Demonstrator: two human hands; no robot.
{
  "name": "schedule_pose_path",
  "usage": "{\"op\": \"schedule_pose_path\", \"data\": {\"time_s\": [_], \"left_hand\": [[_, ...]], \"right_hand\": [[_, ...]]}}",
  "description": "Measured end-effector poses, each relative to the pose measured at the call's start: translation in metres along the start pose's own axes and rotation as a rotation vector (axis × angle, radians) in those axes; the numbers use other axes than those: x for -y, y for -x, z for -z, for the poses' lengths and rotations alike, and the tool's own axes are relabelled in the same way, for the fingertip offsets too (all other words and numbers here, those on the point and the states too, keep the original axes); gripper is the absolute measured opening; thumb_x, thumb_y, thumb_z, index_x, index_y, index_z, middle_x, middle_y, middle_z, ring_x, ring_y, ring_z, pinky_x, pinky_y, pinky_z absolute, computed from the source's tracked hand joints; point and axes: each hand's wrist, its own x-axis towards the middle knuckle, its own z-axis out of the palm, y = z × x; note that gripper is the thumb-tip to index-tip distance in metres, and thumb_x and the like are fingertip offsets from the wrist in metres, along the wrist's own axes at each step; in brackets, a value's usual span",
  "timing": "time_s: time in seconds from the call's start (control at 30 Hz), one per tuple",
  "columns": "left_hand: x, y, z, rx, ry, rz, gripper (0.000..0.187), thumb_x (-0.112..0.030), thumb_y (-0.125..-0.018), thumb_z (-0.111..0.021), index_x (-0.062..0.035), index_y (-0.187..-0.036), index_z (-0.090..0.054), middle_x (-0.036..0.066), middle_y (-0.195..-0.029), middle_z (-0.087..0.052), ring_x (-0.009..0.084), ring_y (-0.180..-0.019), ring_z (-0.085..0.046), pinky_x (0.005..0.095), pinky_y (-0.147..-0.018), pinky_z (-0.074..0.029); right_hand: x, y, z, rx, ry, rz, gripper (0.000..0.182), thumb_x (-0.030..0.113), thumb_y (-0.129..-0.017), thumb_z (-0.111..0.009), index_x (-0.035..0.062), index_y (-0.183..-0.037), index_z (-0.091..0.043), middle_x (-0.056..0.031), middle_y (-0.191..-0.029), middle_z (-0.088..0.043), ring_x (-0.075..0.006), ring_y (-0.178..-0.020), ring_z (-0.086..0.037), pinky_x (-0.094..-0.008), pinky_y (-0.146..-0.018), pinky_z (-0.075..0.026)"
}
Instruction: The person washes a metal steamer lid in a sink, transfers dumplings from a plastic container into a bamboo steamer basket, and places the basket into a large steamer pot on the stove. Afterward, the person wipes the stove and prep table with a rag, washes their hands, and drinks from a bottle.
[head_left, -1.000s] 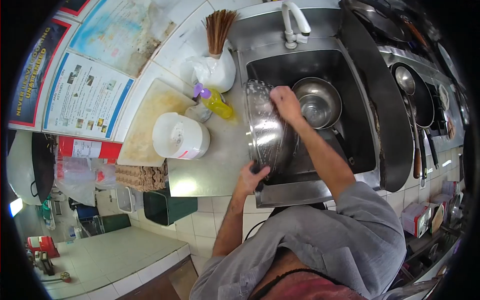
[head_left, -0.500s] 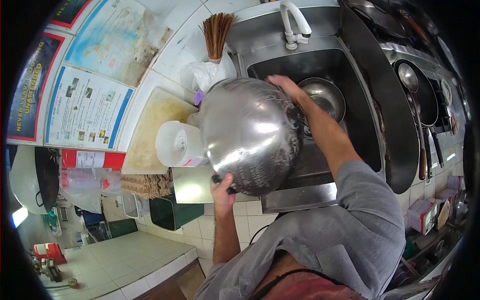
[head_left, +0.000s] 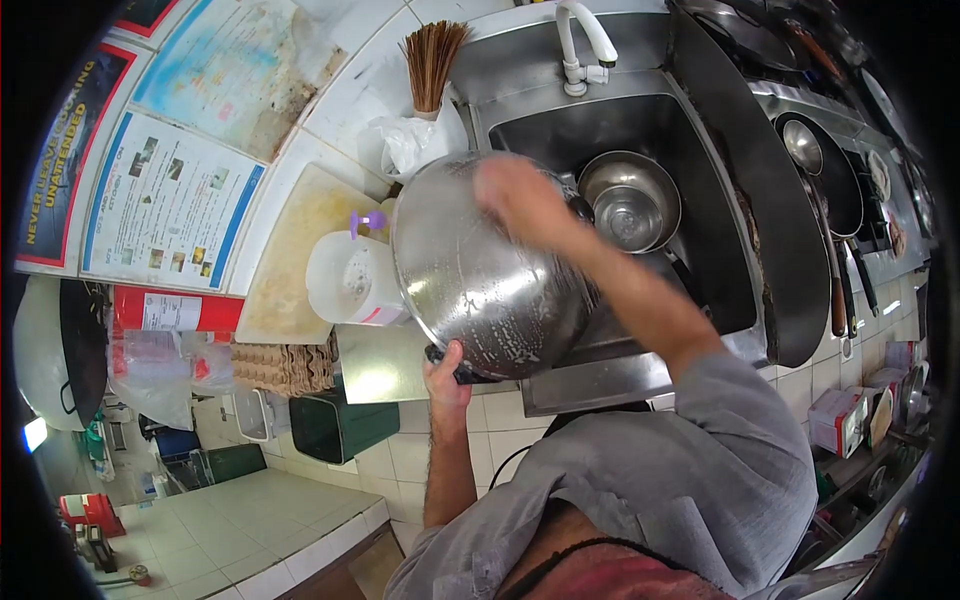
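A large shiny steel pan with black side handles is tilted over the left edge of the sink, streaked with suds. My left hand is closed around its lower black handle. Over the upper part of the pan is my right hand, smeared by motion. Its fingers and anything under them cannot be made out. Inside the sink to the right sits a steel bowl with a smaller metal bowl in it.
Left of the pan stand a white tub of sudsy liquid, a purple-topped pump and a cutting board. A twig brush rises behind. The white faucet overhangs the sink, with a dark metal divider on its right.
My right hand has moved from the pan's far right rim leftward onto its surface. The pan has turned slightly, showing its second handle and the purple pump. My left hand keeps its grip.
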Motion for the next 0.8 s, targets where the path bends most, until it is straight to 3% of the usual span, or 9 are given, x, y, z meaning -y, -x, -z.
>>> {"op": "schedule_pose_path", "data": {"time_s": [0.07,0.13,0.2,0.3,0.47,0.53,0.57,0.73,0.8], "left_hand": [[-0.002,0.000,-0.003,-0.031,0.060,0.025,0.041,-0.008,-0.077,-0.063,0.0026,-0.113,-0.048,0.010,-0.104,-0.057,0.0214,-0.094,-0.056,0.0348,-0.085,-0.044],[0.001,0.001,0.003,-0.042,0.051,-0.012,0.038,-0.009,-0.077,-0.064,0.0020,-0.110,-0.050,0.009,-0.101,-0.058,0.0200,-0.092,-0.056,0.0341,-0.083,-0.044],[-0.002,0.001,-0.006,-0.093,0.041,-0.008,0.037,-0.008,-0.076,-0.064,0.0016,-0.109,-0.051,0.009,-0.100,-0.058,0.0192,-0.089,-0.057,0.0333,-0.082,-0.045],[0.005,-0.003,0.007,-0.010,0.016,0.034,0.039,-0.007,-0.079,-0.060,0.0018,-0.115,-0.047,0.011,-0.107,-0.057,0.0235,-0.097,-0.056,0.0371,-0.086,-0.044],[0.010,-0.010,-0.021,0.078,0.025,0.034,0.034,-0.005,-0.078,-0.061,0.0013,-0.110,-0.051,0.010,-0.102,-0.059,0.0213,-0.091,-0.058,0.0343,-0.084,-0.046],[0.018,-0.012,-0.026,0.092,-0.070,0.084,0.030,-0.003,-0.078,-0.061,0.0010,-0.106,-0.054,0.009,-0.097,-0.061,0.0192,-0.086,-0.060,0.0319,-0.080,-0.047],[0.024,-0.013,-0.032,0.076,-0.095,0.076,0.028,-0.005,-0.074,-0.067,-0.0002,-0.100,-0.058,0.004,-0.089,-0.062,0.0134,-0.079,-0.058,0.0272,-0.075,-0.046],[0.048,-0.028,-0.057,0.164,-0.261,0.093,0.031,-0.012,-0.075,-0.070,0.0012,-0.100,-0.057,0.005,-0.083,-0.062,0.0118,-0.074,-0.058,0.0259,-0.069,-0.047],[0.063,-0.038,-0.056,0.147,-0.347,0.183,0.037,-0.013,-0.076,-0.070,0.0038,-0.105,-0.054,0.008,-0.081,-0.063,0.0117,-0.073,-0.059,0.0260,-0.065,-0.048]], "right_hand": [[-0.074,-0.046,-0.008,0.407,-0.165,-0.135,0.031,0.029,-0.085,-0.052,0.0040,-0.101,-0.059,-0.0146,-0.102,-0.058,-0.0295,-0.100,-0.051,-0.0368,-0.089,-0.039],[-0.116,-0.031,-0.007,0.423,-0.540,-0.472,0.041,0.035,-0.090,-0.046,0.0021,-0.111,-0.056,-0.0111,-0.110,-0.057,-0.0204,-0.106,-0.051,-0.0306,-0.093,-0.036],[-0.123,0.014,0.005,0.286,-0.828,-0.745,0.043,0.036,-0.090,-0.046,0.0016,-0.115,-0.055,-0.0079,-0.113,-0.057,-0.0147,-0.106,-0.050,-0.0274,-0.093,-0.035],[-0.102,0.093,0.010,-0.084,-0.676,-0.747,0.043,0.033,-0.090,-0.046,0.0008,-0.117,-0.053,-0.0082,-0.115,-0.055,-0.0167,-0.108,-0.049,-0.0279,-0.094,-0.034],[-0.016,0.159,-0.007,-0.561,-0.496,-0.850,0.030,0.021,-0.087,-0.053,-0.0004,-0.109,-0.055,-0.0136,-0.116,-0.050,-0.0246,-0.108,-0.046,-0.0330,-0.094,-0.034],[0.014,0.143,-0.002,-0.506,-0.283,-0.639,0.029,0.021,-0.084,-0.058,0.0014,-0.105,-0.057,-0.0140,-0.114,-0.050,-0.0267,-0.107,-0.047,-0.0340,-0.094,-0.034],[0.026,0.128,0.004,-0.426,-0.143,-0.547,0.030,0.019,-0.079,-0.062,0.0033,-0.104,-0.058,-0.0142,-0.114,-0.051,-0.0280,-0.107,-0.047,-0.0344,-0.093,-0.035],[0.018,0.080,0.010,-0.228,-0.225,-0.394,0.033,0.009,-0.071,-0.064,0.0044,-0.103,-0.058,-0.0131,-0.107,-0.054,-0.0305,-0.101,-0.049,-0.0368,-0.090,-0.038],[-0.007,0.079,-0.001,-0.245,-0.023,-0.342,0.034,0.002,-0.067,-0.060,0.0035,-0.100,-0.057,-0.0132,-0.101,-0.054,-0.0285,-0.096,-0.051,-0.0360,-0.086,-0.040]]}}
